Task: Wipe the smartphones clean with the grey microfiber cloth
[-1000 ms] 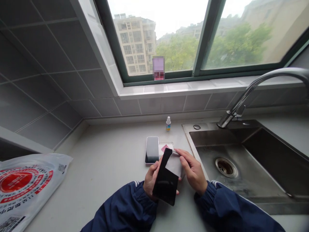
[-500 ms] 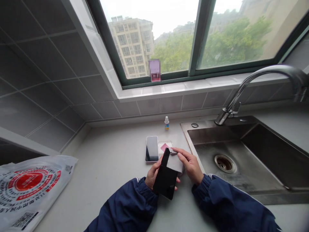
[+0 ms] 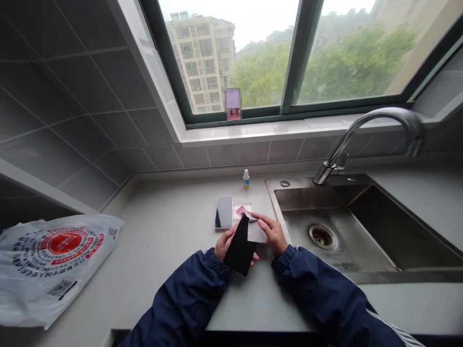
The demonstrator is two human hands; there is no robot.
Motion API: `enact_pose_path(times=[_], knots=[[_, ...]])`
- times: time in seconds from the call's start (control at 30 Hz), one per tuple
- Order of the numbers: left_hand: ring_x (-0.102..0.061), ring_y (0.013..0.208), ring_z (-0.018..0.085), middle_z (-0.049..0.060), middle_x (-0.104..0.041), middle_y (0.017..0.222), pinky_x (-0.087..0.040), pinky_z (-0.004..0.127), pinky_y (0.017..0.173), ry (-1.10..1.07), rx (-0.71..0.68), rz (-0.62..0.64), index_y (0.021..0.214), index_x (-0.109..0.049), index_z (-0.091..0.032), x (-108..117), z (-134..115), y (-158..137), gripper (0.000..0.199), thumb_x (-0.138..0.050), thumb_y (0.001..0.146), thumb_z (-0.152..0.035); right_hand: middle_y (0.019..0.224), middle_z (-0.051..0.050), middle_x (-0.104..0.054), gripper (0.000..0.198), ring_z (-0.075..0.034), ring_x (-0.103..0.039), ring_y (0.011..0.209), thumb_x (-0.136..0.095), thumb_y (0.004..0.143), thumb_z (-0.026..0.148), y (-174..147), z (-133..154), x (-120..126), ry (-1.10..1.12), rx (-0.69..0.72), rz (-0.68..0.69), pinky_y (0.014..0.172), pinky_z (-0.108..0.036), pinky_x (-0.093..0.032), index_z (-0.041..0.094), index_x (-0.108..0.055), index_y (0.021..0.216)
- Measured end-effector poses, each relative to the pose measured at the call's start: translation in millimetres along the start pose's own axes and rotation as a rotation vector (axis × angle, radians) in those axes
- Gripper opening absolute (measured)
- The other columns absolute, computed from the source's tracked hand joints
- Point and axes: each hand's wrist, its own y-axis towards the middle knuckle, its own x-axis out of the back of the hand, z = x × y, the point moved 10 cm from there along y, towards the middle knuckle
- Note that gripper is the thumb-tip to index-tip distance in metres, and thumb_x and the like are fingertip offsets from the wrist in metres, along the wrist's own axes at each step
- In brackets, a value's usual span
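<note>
My left hand [image 3: 222, 243] is wrapped round a black-screened phone [image 3: 238, 253], tilted above the counter with its screen up; some fingertips show past its right edge. In my right hand [image 3: 274, 234] is a light grey cleaning cloth [image 3: 257, 234] with zigzag edges. The fingers press it against the upper right part of the screen, and it hangs over that side. Just beyond lies a second phone [image 3: 224, 213], white-edged and face up. Beside it are a clear flat case [image 3: 247, 206] and a pink piece [image 3: 241, 210], partly hidden by the held phone.
A small white-capped bottle [image 3: 246, 180] stands near the back wall. To the right is a steel sink [image 3: 336, 212] with a curved faucet [image 3: 340, 140]. A printed white plastic bag [image 3: 65, 260] lies at the left. Ahead is a window [image 3: 260, 72].
The camera view has shifted slightly, so the counter's front edge now shows. Both hands keep their hold, and the cloth stays at the phone's upper right.
</note>
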Motion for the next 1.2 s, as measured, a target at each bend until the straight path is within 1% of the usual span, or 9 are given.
enact_pose_path(times=[0.1, 0.2, 0.4, 0.57, 0.73, 0.83, 1.07, 1.13, 1.2], knots=[[-0.07, 0.09, 0.041, 0.015, -0.07, 0.11, -0.049, 0.052, 0.075, 0.009, -0.011, -0.011, 0.154, 0.003, -0.034, -4, -1, -1, 0.08, -0.04, 0.091, -0.057, 0.122, -0.006, -0.07, 0.039, -0.029, -0.061, 0.119, -0.056, 0.092, 0.05, -4, 1, 3, -0.01, 0.006, -0.027, 0.108, -0.045, -0.041, 0.024, -0.071, 0.118], [-0.07, 0.09, 0.04, 0.015, -0.071, 0.106, -0.049, 0.052, 0.075, 0.021, -0.017, -0.017, 0.153, 0.009, -0.032, -6, -2, -2, 0.082, -0.039, 0.092, -0.057, 0.121, -0.006, -0.07, 0.038, -0.028, -0.061, 0.119, -0.054, 0.093, 0.048, -8, 2, 6, -0.018, 0.009, -0.051, 0.107, -0.045, -0.042, 0.023, -0.071, 0.117], [-0.07, 0.092, 0.04, 0.016, -0.071, 0.105, -0.049, 0.051, 0.076, 0.047, -0.024, -0.002, 0.153, 0.013, -0.027, -8, -3, -3, 0.085, -0.037, 0.092, -0.059, 0.121, -0.007, -0.07, 0.037, -0.028, -0.061, 0.119, -0.054, 0.093, 0.045, -12, 8, 7, -0.037, 0.04, -0.094, 0.107, -0.044, -0.042, 0.022, -0.071, 0.116], [-0.07, 0.09, 0.039, 0.019, -0.072, 0.1, -0.049, 0.049, 0.075, 0.061, -0.008, 0.015, 0.153, 0.013, -0.017, -11, -1, -2, 0.084, -0.032, 0.094, -0.057, 0.121, -0.007, -0.07, 0.036, -0.028, -0.061, 0.12, -0.054, 0.093, 0.046, -14, 12, 10, -0.055, 0.069, -0.132, 0.107, -0.043, -0.042, 0.023, -0.072, 0.114], [-0.071, 0.086, 0.036, 0.012, -0.073, 0.096, -0.05, 0.047, 0.073, 0.073, -0.027, 0.0, 0.152, 0.017, -0.028, -17, -5, -3, 0.086, -0.039, 0.093, -0.055, 0.12, -0.006, -0.07, 0.037, -0.027, -0.061, 0.119, -0.052, 0.094, 0.046, -16, 14, 10, -0.062, 0.077, -0.125, 0.106, -0.043, -0.044, 0.023, -0.072, 0.114], [-0.071, 0.082, 0.035, 0.013, -0.073, 0.093, -0.05, 0.046, 0.072, 0.071, 0.011, -0.009, 0.153, 0.013, -0.025, -20, -4, -3, 0.085, -0.039, 0.092, -0.054, 0.123, -0.006, -0.069, 0.038, -0.027, -0.06, 0.12, -0.051, 0.094, 0.047, -17, 16, 8, -0.064, 0.087, -0.11, 0.107, -0.043, -0.043, 0.023, -0.071, 0.116], [-0.071, 0.079, 0.034, 0.017, -0.072, 0.097, -0.051, 0.045, 0.069, 0.007, 0.12, 0.001, 0.153, -0.02, -0.016, -21, 8, -2, 0.071, -0.036, 0.093, -0.051, 0.123, -0.007, -0.069, 0.038, -0.027, -0.06, 0.12, -0.051, 0.094, 0.047, -10, 22, 1, -0.093, 0.109, -0.056, 0.107, -0.044, -0.043, 0.023, -0.071, 0.117], [-0.071, 0.079, 0.034, 0.018, -0.073, 0.095, -0.051, 0.045, 0.069, 0.016, 0.113, 0.009, 0.152, -0.022, -0.014, -20, 9, -2, 0.072, -0.035, 0.093, -0.053, 0.12, -0.007, -0.07, 0.036, -0.027, -0.062, 0.117, -0.053, 0.094, 0.046, -5, 24, 0, -0.105, 0.114, -0.049, 0.105, -0.044, -0.044, 0.023, -0.072, 0.114], [-0.071, 0.08, 0.034, 0.017, -0.073, 0.092, -0.051, 0.045, 0.07, 0.033, 0.089, 0.018, 0.154, -0.017, -0.015, -19, 7, -2, 0.076, -0.035, 0.092, -0.056, 0.116, -0.008, -0.071, 0.034, -0.027, -0.064, 0.113, -0.055, 0.093, 0.045, -1, 24, 0, -0.113, 0.116, -0.045, 0.102, -0.043, -0.047, 0.023, -0.074, 0.11]])
